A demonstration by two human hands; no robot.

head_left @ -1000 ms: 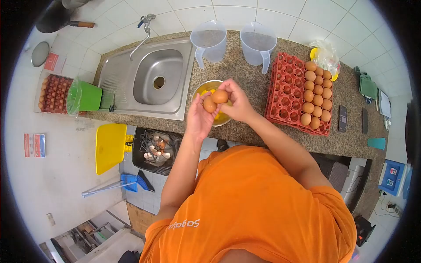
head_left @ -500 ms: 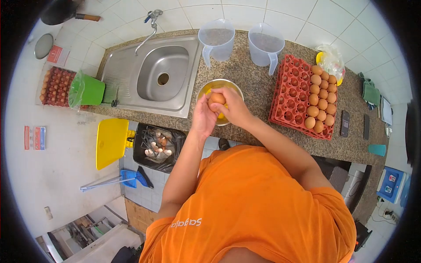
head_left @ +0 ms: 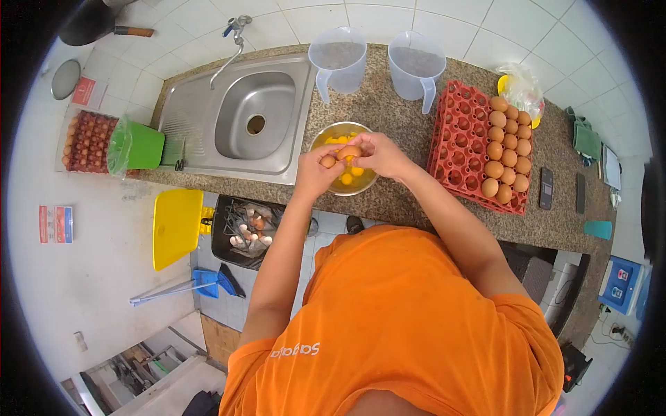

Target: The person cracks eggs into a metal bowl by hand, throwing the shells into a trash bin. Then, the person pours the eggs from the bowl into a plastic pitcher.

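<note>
Over a metal bowl (head_left: 371, 182) of egg yolks and whites, my two hands meet. My left hand (head_left: 316, 170) is closed around a brown egg (head_left: 327, 161). A second brown egg (head_left: 349, 152) sits between the fingertips of both hands, and my right hand (head_left: 383, 155) grips its right side. Whether this second shell is cracked is too small to tell. Several yellow yolks (head_left: 347, 178) show in the bowl beneath. To the right, a stack of red egg trays (head_left: 454, 145) carries several whole brown eggs (head_left: 508, 158) on its right half.
A steel sink (head_left: 236, 170) lies to the left. Two plastic jugs (head_left: 340, 59) stand behind the bowl. A bin (head_left: 229, 256) with eggshells is below the counter, beside its yellow lid (head_left: 177, 229). A green container (head_left: 144, 147) and phone (head_left: 547, 187) are farther out.
My hands have spread slightly apart over the bowl, uncovering more yolks. Two brown eggs now show between them where one was visible. The view has shifted a little.
</note>
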